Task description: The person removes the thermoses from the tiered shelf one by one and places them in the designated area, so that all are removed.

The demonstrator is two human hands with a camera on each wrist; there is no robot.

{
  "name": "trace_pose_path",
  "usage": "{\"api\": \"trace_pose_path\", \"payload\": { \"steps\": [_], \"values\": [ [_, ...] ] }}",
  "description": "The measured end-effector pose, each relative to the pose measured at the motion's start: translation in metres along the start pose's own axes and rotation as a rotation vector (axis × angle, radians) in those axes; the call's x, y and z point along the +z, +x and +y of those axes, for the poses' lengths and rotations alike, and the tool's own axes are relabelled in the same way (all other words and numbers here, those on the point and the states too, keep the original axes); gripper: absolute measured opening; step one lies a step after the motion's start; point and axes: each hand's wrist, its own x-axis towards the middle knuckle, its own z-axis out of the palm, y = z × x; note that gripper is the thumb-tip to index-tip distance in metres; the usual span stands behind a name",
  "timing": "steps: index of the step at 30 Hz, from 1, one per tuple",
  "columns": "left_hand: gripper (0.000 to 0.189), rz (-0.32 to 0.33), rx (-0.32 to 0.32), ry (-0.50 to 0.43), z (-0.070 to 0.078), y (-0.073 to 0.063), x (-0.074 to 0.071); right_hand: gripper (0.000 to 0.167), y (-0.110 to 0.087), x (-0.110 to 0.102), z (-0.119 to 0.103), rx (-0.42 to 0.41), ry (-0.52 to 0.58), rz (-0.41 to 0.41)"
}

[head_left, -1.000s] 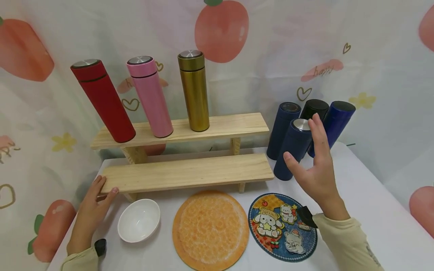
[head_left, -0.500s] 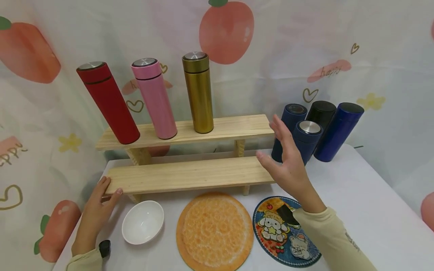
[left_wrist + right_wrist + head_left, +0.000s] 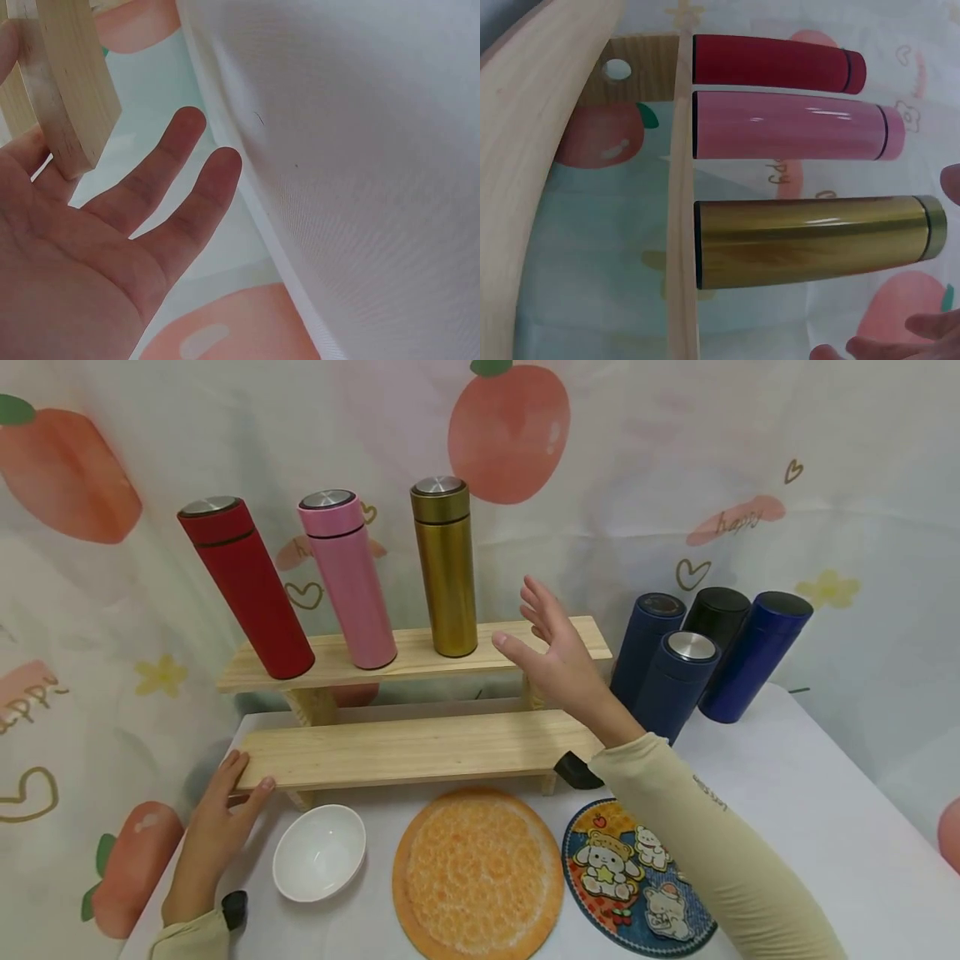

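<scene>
My left hand holds the left end of the lower board of a two-tier wooden shelf, thumb at its front edge. In the left wrist view, two fingers stretch out straight beside the board's corner. To the right of a gold thermos flask, my right hand is raised over the upper board with fingers spread, apart from the flask. Also on the upper board stand a pink thermos flask and a red thermos flask. The right wrist view shows all three flasks, with fingertips at its edge.
Several dark flasks, including a navy one with a silver lid and a bright blue one, stand right of the shelf. In front lie a white bowl, a round orange mat and a cartoon mat, partly under my right sleeve.
My right hand has moved left and upward, from the dark flasks to beside the gold flask. The left hand stays on the lower board. The view has shifted slightly.
</scene>
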Motion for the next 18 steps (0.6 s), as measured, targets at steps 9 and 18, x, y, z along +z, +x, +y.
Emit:
{"api": "trace_pose_path", "payload": {
  "steps": [9,18],
  "values": [
    [0.089,0.008,0.002,-0.002,0.0,-0.001,0.001,0.094,0.041,0.014,-0.006,0.144,0.076,-0.036],
    [0.089,0.01,0.006,-0.014,0.002,-0.002,0.0,0.097,0.084,0.027,-0.012,0.215,0.128,-0.042]
  ]
}}
